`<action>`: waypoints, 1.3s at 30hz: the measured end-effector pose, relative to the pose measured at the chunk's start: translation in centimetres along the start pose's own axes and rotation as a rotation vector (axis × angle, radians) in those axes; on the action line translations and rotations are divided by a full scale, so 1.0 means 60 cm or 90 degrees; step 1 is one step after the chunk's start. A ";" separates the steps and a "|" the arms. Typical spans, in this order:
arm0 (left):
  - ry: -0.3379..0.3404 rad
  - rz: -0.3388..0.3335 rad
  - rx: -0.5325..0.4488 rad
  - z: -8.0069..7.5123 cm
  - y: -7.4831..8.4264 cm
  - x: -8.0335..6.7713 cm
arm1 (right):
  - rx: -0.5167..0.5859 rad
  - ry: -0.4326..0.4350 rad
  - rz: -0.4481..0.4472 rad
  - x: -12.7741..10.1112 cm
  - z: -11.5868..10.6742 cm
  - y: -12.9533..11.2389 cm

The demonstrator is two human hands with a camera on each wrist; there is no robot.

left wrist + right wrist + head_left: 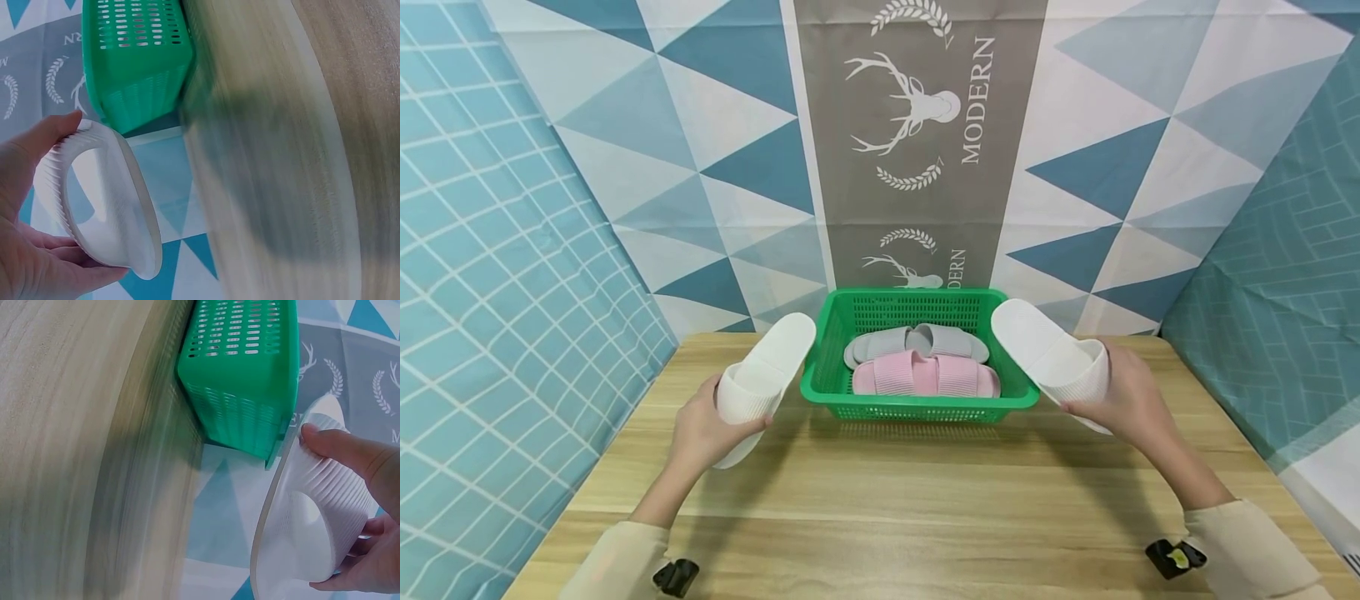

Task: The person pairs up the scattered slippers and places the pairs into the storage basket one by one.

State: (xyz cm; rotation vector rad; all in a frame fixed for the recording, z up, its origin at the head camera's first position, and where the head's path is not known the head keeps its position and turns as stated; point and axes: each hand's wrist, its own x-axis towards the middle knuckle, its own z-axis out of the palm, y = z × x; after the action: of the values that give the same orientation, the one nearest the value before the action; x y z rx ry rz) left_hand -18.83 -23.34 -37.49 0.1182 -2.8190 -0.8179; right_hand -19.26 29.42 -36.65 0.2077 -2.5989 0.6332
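In the head view my left hand (703, 425) grips a white slipper (778, 350) by its ribbed strap, thumb on one side and fingers on the other. The left wrist view shows that slipper (134, 219) tilted on its edge above the table. My right hand (1123, 396) holds a second white slipper (1030, 337) the same way, its toe end overlapping the basket's right rim in the head view. Between the hands stands a green basket (925, 402). Inside it, a pair of pink slippers (895, 375) lies in front of a pair of grey slippers (883, 342).
A wood-grain table (925, 500) carries the basket near its back edge. Behind rises a patterned cloth backdrop (745, 192) with triangles and deer prints. Blue tiled cloth (497, 275) hangs at the left, teal cloth (1277, 275) at the right.
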 end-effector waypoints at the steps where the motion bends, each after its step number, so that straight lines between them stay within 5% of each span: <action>1: 0.002 0.002 0.000 -0.001 0.001 0.000 | 0.000 0.003 -0.004 0.000 -0.001 0.000; 13: 0.038 0.055 0.006 -0.007 0.021 -0.011 | -0.028 0.008 -0.050 -0.004 -0.008 -0.011; 30: 0.106 0.243 0.001 -0.009 0.041 -0.019 | -0.036 -0.034 -0.165 -0.005 -0.019 -0.032; 39: 0.098 0.322 -0.012 -0.011 0.049 -0.025 | -0.024 -0.096 -0.178 -0.008 -0.021 -0.041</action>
State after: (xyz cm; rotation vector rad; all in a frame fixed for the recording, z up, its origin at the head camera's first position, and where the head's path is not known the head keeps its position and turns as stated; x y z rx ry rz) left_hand -17.29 -20.99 -35.64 -0.4930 -2.5201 -0.6778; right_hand -17.73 27.85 -34.88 0.6152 -2.6530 0.4834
